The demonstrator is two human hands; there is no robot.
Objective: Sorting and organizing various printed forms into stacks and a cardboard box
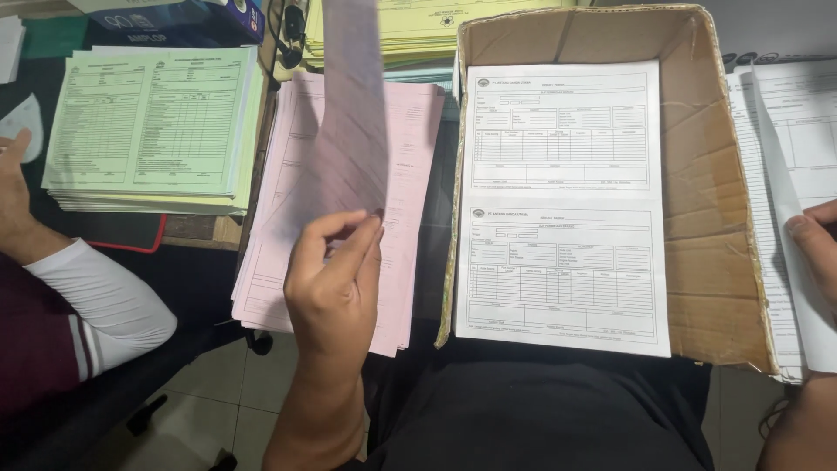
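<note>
Pink sheet is pinched in the left hand, lifted above one pink stack. Better to hold only its bottom edge, so it stays flat. Right hand pinches one white sheet. One cardboard box holds white forms.

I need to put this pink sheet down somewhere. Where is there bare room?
Bare cardboard runs down the open cardboard box right of the white printed form. A dark gap separates the box and the pink paper stack. Elsewhere, the green form stack and white sheets crowd everything.
</note>
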